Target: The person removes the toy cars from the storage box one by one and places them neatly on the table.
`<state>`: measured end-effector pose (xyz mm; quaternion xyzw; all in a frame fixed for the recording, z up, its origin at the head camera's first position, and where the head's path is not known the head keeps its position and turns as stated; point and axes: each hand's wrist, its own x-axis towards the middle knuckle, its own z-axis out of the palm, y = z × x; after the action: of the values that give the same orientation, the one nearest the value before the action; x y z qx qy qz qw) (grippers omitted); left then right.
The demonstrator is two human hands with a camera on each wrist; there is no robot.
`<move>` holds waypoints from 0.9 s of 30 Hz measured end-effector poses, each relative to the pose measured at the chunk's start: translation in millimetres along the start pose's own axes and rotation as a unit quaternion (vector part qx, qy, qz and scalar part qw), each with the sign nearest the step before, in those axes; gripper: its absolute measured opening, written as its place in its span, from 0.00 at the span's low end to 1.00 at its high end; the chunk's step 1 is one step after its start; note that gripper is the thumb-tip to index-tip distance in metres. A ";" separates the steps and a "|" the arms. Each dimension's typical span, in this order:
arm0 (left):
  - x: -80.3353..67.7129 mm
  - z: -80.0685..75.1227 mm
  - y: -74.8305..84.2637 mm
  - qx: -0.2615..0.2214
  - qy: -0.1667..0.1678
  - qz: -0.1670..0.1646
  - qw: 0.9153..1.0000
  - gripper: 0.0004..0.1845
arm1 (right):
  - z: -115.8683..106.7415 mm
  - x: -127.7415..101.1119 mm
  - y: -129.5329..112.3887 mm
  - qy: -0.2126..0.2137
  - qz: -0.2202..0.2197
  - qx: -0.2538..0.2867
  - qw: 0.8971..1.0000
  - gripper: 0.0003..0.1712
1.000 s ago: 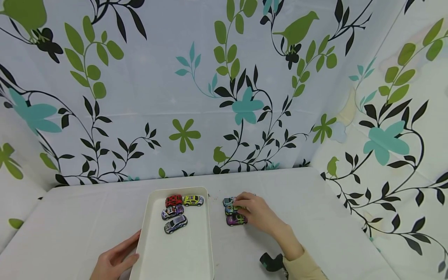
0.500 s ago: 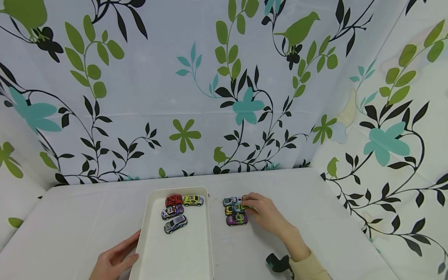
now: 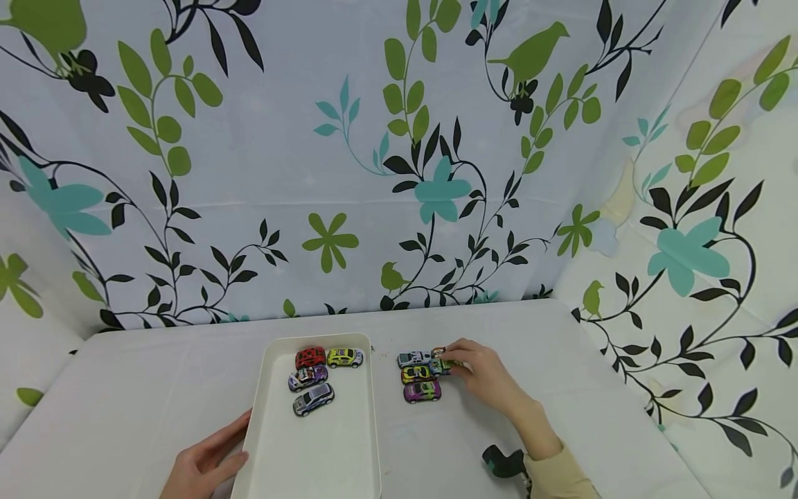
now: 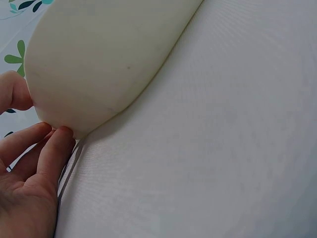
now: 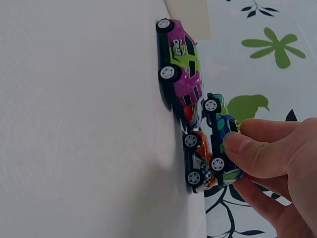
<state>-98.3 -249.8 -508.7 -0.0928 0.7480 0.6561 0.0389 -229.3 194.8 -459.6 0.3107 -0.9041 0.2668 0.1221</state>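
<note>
My right hand (image 3: pixel 458 365) pinches a small green-and-blue toy car (image 3: pixel 442 366) on the white table, beside an orange car (image 3: pixel 438 353). In the right wrist view, the thumb (image 5: pixel 245 148) presses that green-and-blue car (image 5: pixel 224 134), which leans against the orange car (image 5: pixel 200 163); a purple-and-green car (image 5: pixel 181 64) sits just beyond. A silver car (image 3: pixel 413 359), a yellow car (image 3: pixel 415 374) and the purple car (image 3: pixel 422 391) stand left of the hand. My left hand (image 3: pixel 206 461) holds the near-left corner of a white tray (image 3: pixel 324 450), thumb (image 4: pixel 15 94) on the wall (image 4: pixel 99 54), fingers (image 4: pixel 47 148) at its base.
Several toy cars lie at the tray's far end: red (image 3: pixel 309 357), yellow (image 3: pixel 345 357), purple-white (image 3: pixel 307 378) and silver (image 3: pixel 314 399). A floral curtain (image 3: pixel 399 173) closes off the back and right. A black wrist device (image 3: pixel 501 463) sits by my right sleeve.
My right hand has slid to the right off the car cluster, drawing the green-and-blue car with it and uncovering the yellow car. The left hand and tray have not moved.
</note>
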 end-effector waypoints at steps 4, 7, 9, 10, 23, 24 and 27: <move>-0.2 0.1 0.8 0.002 -0.001 0.003 1.000 0.36 | -0.9 -1.3 4.6 -0.002 0.010 -0.004 1.000 0.17; 0.1 0.2 1.6 0.000 -0.003 0.004 1.000 0.36 | -1.8 -1.6 6.8 -0.004 0.017 -0.003 1.000 0.16; 0.4 0.0 2.0 -0.001 -0.004 0.003 1.000 0.36 | -2.2 -1.7 8.2 -0.005 0.022 -0.004 1.000 0.16; 0.6 -0.1 2.2 -0.001 -0.005 0.003 1.000 0.36 | -2.3 -1.8 8.9 -0.005 0.023 -0.004 1.000 0.16; -0.3 0.0 0.6 0.006 -0.001 -0.002 1.000 0.36 | -2.2 -4.7 14.4 -0.011 0.039 -0.007 0.999 0.18; -0.2 0.1 0.6 0.004 -0.001 -0.005 1.000 0.36 | -2.1 -5.0 14.5 -0.014 0.040 -0.010 0.999 0.18; 0.0 0.4 0.5 0.003 -0.001 -0.010 1.000 0.36 | -1.7 -5.5 14.7 -0.020 0.040 -0.012 0.999 0.18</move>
<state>-98.4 -249.3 -508.3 -0.0999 0.7487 0.6536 0.0464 -234.1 208.2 -466.3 0.2775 -0.9213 0.2545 0.0970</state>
